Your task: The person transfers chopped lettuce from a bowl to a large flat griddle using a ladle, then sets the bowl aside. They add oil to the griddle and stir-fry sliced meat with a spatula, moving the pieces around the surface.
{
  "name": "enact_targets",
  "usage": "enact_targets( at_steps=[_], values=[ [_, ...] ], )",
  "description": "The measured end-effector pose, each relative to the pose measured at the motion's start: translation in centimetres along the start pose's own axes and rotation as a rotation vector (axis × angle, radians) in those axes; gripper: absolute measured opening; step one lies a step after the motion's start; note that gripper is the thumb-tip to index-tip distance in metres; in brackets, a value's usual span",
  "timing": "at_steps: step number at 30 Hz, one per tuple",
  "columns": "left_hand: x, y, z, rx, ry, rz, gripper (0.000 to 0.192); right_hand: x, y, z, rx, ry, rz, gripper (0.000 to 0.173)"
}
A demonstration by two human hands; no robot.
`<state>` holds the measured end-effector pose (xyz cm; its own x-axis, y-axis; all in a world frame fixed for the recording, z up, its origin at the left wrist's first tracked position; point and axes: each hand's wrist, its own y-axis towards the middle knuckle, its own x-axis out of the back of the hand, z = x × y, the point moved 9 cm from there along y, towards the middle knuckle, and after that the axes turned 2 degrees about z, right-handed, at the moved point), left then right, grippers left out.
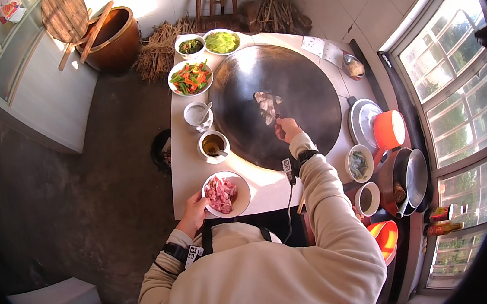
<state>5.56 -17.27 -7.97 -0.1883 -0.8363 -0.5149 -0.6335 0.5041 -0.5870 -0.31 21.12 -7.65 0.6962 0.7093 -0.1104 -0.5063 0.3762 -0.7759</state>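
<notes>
My left hand (193,210) grips the rim of a white plate (241,193) at the counter's near edge, thumb on top. Sliced raw meat (220,194) lies piled on its left side. In my right hand (288,129) is the handle of a cooking spatula (278,110), reaching down into a large built-in wok (242,138). Pale pieces of meat or fat (266,106) lie in the wok's middle, against the spatula. The spatula's blade is partly hidden among them. Faint steam or smoke hangs over the wok.
Left of the wok stand an oil pot (213,145), a white spice jar (195,112) with a spoon, and a plate of cut peppers (191,79). Leafy greens (222,42) sit behind. Bowls (359,164), a lid (364,121) and an orange ladle (389,129) crowd the right.
</notes>
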Motion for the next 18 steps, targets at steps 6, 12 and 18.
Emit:
enact_targets(
  at_steps=[6, 12, 18],
  values=[
    [-0.2, 1.0, -0.4, -0.017, 0.041, 0.052, 0.034, 0.6, -3.4, 1.0, -0.043, -0.107, 0.063, 0.013],
    [-0.4, 1.5, -0.5, 0.015, 0.096, 0.062, 0.039, 0.9, -3.4, -1.2, -0.149, -0.075, -0.019, 0.017],
    [-0.9, 0.9, -1.2, 0.063, 0.082, 0.116, 0.041, 0.4, -2.4, 0.8, -0.109, -0.093, -0.024, 0.019]
  ],
)
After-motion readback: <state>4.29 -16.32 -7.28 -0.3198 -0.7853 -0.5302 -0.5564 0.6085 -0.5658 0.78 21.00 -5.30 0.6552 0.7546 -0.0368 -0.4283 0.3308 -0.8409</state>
